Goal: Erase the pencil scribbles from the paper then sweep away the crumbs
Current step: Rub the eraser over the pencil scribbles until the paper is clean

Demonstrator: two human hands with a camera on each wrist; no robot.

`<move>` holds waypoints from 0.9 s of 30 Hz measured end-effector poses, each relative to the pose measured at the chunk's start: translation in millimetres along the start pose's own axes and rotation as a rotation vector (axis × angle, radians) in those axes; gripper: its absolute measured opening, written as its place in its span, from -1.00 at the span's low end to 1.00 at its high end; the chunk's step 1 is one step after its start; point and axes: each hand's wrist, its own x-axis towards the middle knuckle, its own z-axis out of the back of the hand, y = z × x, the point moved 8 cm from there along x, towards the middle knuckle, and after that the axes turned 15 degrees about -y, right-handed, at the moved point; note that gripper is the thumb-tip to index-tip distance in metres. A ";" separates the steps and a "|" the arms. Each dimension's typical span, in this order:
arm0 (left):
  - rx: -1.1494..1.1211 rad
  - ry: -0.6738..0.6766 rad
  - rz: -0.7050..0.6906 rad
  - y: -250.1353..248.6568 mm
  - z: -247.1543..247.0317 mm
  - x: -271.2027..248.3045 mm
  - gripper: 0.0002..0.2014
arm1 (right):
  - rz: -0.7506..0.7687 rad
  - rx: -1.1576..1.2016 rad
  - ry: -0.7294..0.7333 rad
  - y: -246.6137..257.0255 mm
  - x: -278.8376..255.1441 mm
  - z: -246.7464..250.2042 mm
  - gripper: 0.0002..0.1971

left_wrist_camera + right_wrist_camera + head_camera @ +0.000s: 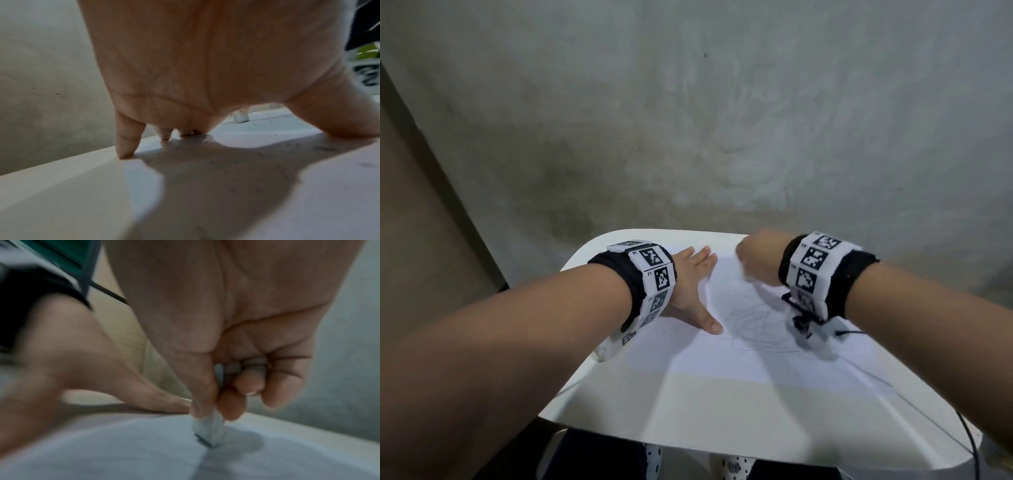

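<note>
Paper (739,346): white sheet, flat on a small white table (688,421), far edge near the table's far rim. Placed square to the sitter, presumably for reach with both hands.

Pencil scribbles (753,322): loose tangle of grey lines across the middle and right of the sheet; mostly unerased, hence task judged early in its first step.

Eraser (207,433): small white block, lower corner dark with graphite, tip down on the paper near the far edge. Held steeply, likely to concentrate pressure on one corner.

Right hand (760,257): fingers curled, thumb and fingertips (230,408) pinched together on the eraser's upper part. Blurred in head and wrist views, consistent with rubbing.

Left hand (688,291): fingers straight and spread apart, nothing gripped, pressed flat on the sheet's left part, little finger (126,142) at the paper's edge. Judged to serve as an anchor against sliding or creasing under the rubbing.

Crumbs (265,154): dark specks scattered on the sheet around the left hand; sweeping not yet begun.

Surroundings: marker bands (818,270) on both wrists, a thin cable (969,435) trailing off the table's right side, grey wall (688,120) behind.
</note>
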 end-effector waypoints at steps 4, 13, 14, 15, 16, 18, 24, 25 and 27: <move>-0.005 -0.001 0.002 0.7 -0.2 0.5 0.28 | -0.040 0.069 -0.036 -8.8 -4.4 1.9 -0.74; -0.003 -0.009 0.004 0.3 0.3 -0.8 0.27 | -0.026 0.071 -0.012 -12.9 -12.9 -3.2 -0.86; -0.003 -0.008 0.007 0.1 0.5 -1.2 0.27 | -0.059 0.038 -0.014 -22.1 -11.9 -2.9 -0.89; -0.001 -0.007 0.009 -0.2 0.4 -1.4 0.27 | -0.065 0.026 -0.020 -20.5 -13.3 -4.1 -0.90; 0.003 -0.008 0.006 -0.6 0.8 -1.7 0.27 | -0.036 0.039 -0.023 -8.4 -15.8 -5.4 -0.90; 0.012 -0.011 0.001 -1.3 1.7 -2.0 0.26 | 0.050 0.101 0.005 19.1 -23.2 -9.7 -0.85; 0.006 -0.011 0.012 0.2 0.8 -1.4 0.27 | -0.054 0.015 0.014 -12.3 -20.8 -1.7 -0.85; 0.006 -0.012 0.009 -0.2 0.9 -1.3 0.27 | -0.006 0.024 0.017 1.6 -23.2 -3.3 -0.84; 0.005 -0.013 0.004 0.0 0.4 -0.4 0.27 | 0.031 0.067 0.032 15.0 -28.1 -6.8 -0.80</move>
